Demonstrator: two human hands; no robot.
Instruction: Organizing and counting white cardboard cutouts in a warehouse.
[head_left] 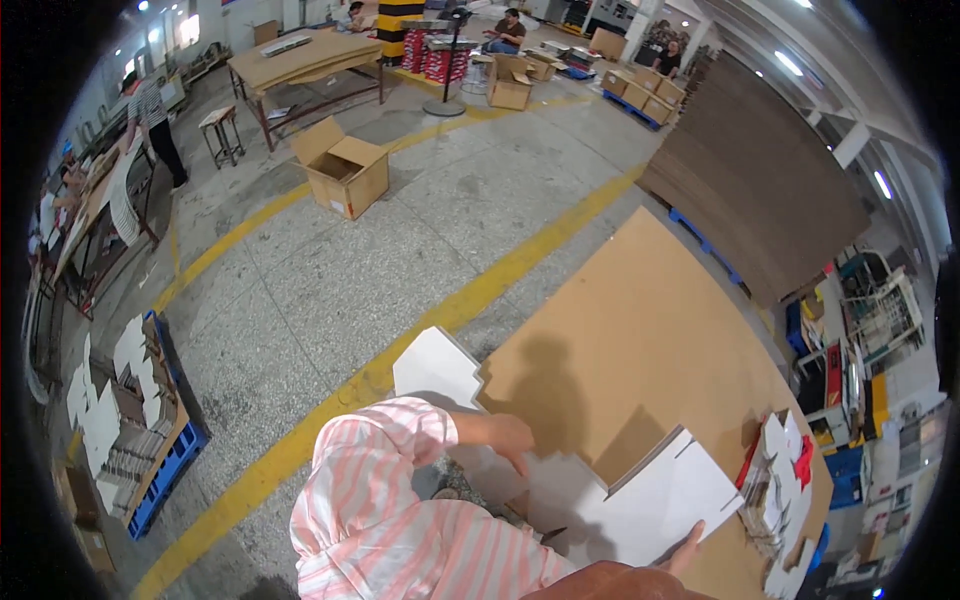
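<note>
A white die-cut cardboard blank (440,370) lies over the near edge of a brown cardboard-topped table (640,320). My left hand (512,440), reaching out of a pink striped sleeve, presses down on the middle of the blank. My right hand (686,546) grips the lower edge of a white flap (665,500) of the same blank, which is folded up off the table. Whether the flap is a separate piece cannot be told.
A pile of white and red folded pieces (783,480) sits on the table's right end. An open brown carton (345,172) stands on the floor beyond yellow lines (480,290). A blue pallet of white blanks (140,420) is left; stacked brown sheets (770,170) right. People work far off.
</note>
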